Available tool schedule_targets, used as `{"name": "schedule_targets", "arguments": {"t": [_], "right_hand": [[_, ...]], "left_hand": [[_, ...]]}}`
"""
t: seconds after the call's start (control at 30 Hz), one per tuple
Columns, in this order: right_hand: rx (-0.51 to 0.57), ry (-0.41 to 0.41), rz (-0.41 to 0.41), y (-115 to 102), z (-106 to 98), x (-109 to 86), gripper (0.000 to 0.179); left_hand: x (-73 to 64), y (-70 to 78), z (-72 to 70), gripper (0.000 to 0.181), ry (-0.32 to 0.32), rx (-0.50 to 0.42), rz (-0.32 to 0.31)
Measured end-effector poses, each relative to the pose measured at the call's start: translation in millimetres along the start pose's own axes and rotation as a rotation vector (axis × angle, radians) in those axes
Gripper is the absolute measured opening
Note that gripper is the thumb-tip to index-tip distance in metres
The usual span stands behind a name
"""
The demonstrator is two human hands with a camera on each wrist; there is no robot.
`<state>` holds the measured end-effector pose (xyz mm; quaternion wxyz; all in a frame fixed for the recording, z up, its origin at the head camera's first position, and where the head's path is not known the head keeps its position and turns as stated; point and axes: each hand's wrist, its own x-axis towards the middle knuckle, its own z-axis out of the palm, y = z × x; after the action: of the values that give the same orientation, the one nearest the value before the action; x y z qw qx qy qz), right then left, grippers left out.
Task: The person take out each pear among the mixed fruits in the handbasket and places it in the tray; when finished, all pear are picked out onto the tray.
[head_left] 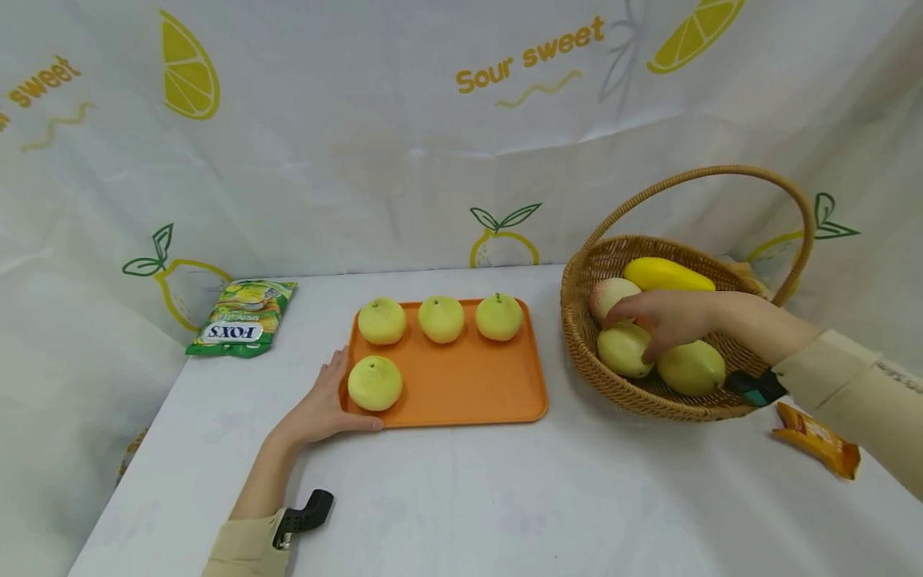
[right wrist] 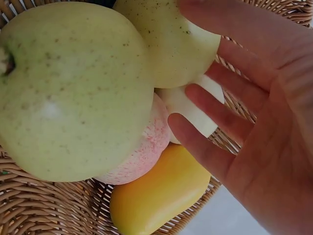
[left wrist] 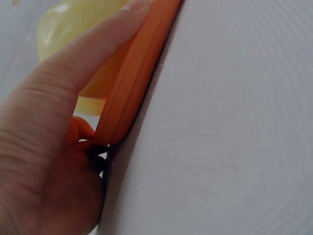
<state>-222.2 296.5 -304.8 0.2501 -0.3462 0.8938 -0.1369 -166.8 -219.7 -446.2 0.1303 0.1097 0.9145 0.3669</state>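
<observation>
My left hand [head_left: 324,409] lies at the near left corner of an orange tray [head_left: 461,385], fingers along its left side and thumb [left wrist: 105,44] straight along the front rim. On the tray sit several yellow-green pears, one [head_left: 375,383] beside that hand and others, such as the middle one [head_left: 441,319], in a row at the back. Inside the wicker basket [head_left: 613,389], my right hand [head_left: 667,315] reaches over a green pear [head_left: 623,350], its fingers [right wrist: 200,152] spread and fairly straight. Another pear [head_left: 692,369], a pinkish peach [head_left: 609,296] and a yellow mango-like fruit [head_left: 667,275] lie around it.
The basket's tall handle [head_left: 710,170] arches above the right forearm. A green snack bag [head_left: 243,318] lies at the back left of the white table [head_left: 461,497]. An orange-wrapped snack [head_left: 818,439] is right of the basket. A printed curtain [head_left: 404,192] hangs behind.
</observation>
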Motion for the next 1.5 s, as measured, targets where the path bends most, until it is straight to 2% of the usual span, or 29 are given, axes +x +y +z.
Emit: {"name": "schedule_targets", "arguments": {"t": [0.17, 0.4, 0.57, 0.77, 0.87, 1.0, 1.2, 1.5], "right_hand": [[-0.044, -0.071, 0.013, -1, 1, 4.3, 0.069], [-0.085, -0.118, 0.087, -3, 6, 8.1, 0.081], [-0.144, -0.096, 0.066, -1, 9, 10.0, 0.084], [-0.205, -0.042, -0.015, 2, 11, 13.9, 0.077], [-0.215, -0.035, -0.029, 3, 11, 15.3, 0.076], [-0.18, -0.048, 0.005, 1, 9, 15.4, 0.078], [-0.124, -0.017, -0.002, -4, 4, 13.1, 0.076], [0.11, 0.041, -0.069, -6, -5, 9.3, 0.061]], "left_hand": [[-0.7, 0.9, -0.9, 0.136, 0.003, -0.002, 0.003], [0.0, 1.9, -0.6, 0.136, -0.004, -0.004, 0.0], [1.1, 0.7, 0.2, 0.136, 0.001, -0.004, 0.004], [1.1, -1.2, 1.3, 0.137, 0.003, -0.01, 0.003], [1.2, -1.2, 1.7, 0.137, 0.002, -0.015, 0.002], [0.9, -1.0, 1.3, 0.137, 0.003, -0.013, -0.001], [0.5, -0.6, 0.5, 0.136, 0.007, -0.01, 0.0], [0.7, 0.2, 0.1, 0.136, -0.003, -0.003, -0.012]]}}
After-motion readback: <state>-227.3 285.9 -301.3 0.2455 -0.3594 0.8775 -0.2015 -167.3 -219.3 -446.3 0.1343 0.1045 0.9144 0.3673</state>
